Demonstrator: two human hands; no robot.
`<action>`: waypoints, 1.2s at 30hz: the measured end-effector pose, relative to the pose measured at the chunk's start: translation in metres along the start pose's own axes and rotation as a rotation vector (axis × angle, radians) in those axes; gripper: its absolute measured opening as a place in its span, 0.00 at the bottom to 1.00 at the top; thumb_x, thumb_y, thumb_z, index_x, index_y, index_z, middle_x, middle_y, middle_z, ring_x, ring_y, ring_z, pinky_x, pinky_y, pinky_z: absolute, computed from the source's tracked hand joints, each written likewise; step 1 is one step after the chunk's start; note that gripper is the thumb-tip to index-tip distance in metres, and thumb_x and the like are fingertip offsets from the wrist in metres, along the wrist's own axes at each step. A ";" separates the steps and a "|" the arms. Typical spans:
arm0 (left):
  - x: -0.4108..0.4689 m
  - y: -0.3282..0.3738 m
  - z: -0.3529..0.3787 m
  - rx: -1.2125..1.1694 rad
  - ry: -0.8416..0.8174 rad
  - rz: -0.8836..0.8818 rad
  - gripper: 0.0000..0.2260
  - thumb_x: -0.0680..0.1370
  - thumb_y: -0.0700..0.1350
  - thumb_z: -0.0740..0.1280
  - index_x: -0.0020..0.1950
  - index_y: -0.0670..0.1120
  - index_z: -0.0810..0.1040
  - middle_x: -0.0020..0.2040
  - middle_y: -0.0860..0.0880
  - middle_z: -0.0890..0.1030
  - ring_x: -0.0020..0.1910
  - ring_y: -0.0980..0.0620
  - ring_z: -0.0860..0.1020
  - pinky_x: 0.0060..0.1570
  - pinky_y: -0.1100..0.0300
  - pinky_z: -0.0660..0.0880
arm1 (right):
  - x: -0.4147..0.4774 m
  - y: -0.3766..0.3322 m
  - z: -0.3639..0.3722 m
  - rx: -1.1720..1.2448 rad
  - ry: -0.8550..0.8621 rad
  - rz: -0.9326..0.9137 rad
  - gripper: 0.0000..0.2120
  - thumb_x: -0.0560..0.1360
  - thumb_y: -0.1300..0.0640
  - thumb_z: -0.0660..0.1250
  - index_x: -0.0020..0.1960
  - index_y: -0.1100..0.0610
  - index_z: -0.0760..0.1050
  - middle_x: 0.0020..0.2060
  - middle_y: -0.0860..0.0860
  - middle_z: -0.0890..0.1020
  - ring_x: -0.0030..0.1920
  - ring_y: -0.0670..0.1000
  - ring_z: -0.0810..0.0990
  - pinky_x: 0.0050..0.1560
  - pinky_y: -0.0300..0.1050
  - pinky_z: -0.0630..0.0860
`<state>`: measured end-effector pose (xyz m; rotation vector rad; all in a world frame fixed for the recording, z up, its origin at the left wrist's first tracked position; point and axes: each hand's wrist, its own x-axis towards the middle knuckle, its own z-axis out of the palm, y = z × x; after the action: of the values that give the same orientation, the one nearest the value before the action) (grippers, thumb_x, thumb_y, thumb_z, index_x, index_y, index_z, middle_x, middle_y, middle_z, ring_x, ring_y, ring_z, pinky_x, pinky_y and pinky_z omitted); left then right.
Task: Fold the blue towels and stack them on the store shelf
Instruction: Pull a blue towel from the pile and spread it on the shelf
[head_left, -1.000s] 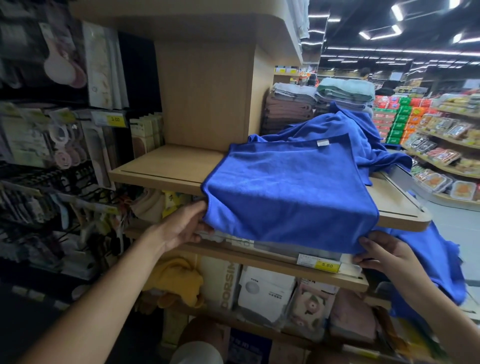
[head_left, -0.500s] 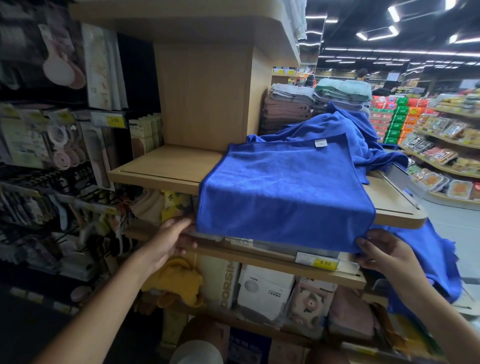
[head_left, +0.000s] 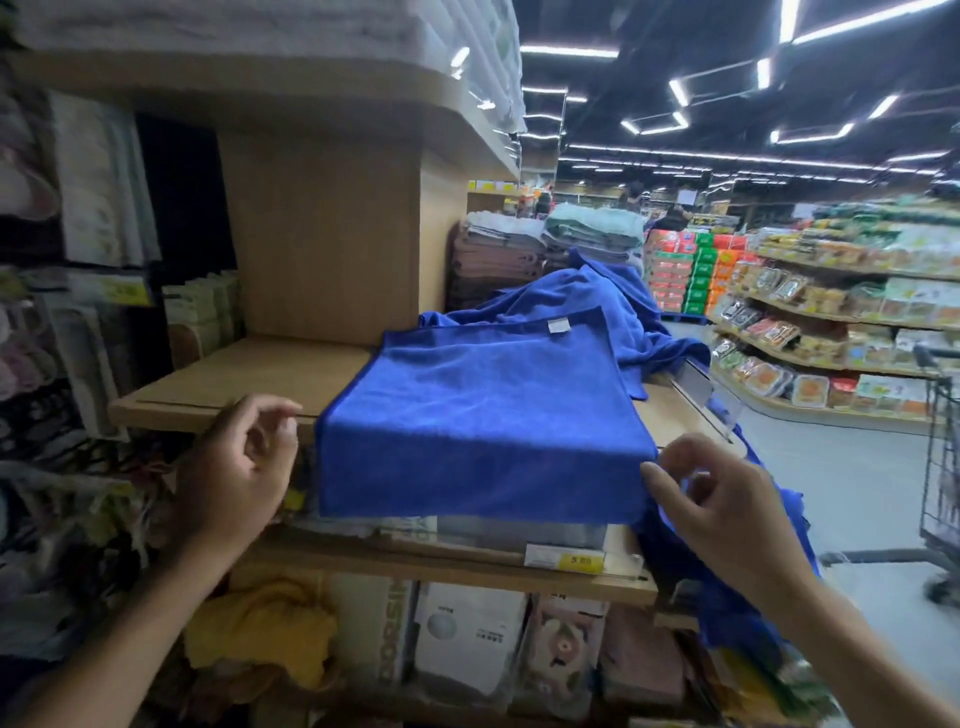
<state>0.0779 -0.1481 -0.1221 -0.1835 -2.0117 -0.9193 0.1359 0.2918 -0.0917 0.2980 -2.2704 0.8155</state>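
A blue towel (head_left: 483, 415) lies spread flat on the wooden shelf (head_left: 249, 374), its front part hanging over the shelf's front edge. A heap of unfolded blue towels (head_left: 587, 296) sits at the shelf's right rear, spilling over its right end. The left hand (head_left: 239, 467) hovers before the shelf's front edge, grip released, fingers loosely curled. The right hand (head_left: 727, 514) is at the shelf's front right; its thumb (head_left: 657, 475) meets the towel's edge, but I cannot tell whether the grip pinches it.
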 end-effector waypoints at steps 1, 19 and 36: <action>0.021 0.000 0.003 0.053 -0.001 0.034 0.11 0.79 0.58 0.60 0.55 0.55 0.77 0.43 0.60 0.78 0.39 0.60 0.76 0.32 0.62 0.72 | 0.017 -0.007 -0.002 0.012 -0.010 -0.012 0.08 0.75 0.42 0.69 0.39 0.42 0.74 0.33 0.39 0.80 0.28 0.43 0.78 0.28 0.29 0.66; 0.205 -0.034 0.170 0.135 -0.620 -0.463 0.15 0.78 0.52 0.71 0.44 0.39 0.83 0.39 0.45 0.81 0.40 0.47 0.78 0.40 0.58 0.68 | 0.252 0.071 0.077 0.250 -0.149 0.483 0.13 0.74 0.47 0.75 0.53 0.54 0.81 0.41 0.49 0.82 0.36 0.48 0.77 0.33 0.42 0.71; 0.277 0.029 0.127 -0.549 -0.193 -0.484 0.12 0.81 0.46 0.69 0.37 0.49 0.75 0.39 0.51 0.78 0.35 0.57 0.74 0.27 0.71 0.69 | 0.338 0.044 0.046 0.474 -0.120 0.548 0.08 0.78 0.53 0.73 0.51 0.57 0.84 0.36 0.50 0.79 0.28 0.46 0.68 0.24 0.35 0.59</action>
<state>-0.1576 -0.1004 0.0669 -0.0865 -1.9663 -1.8171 -0.1547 0.3028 0.0922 -0.0807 -2.2694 1.6638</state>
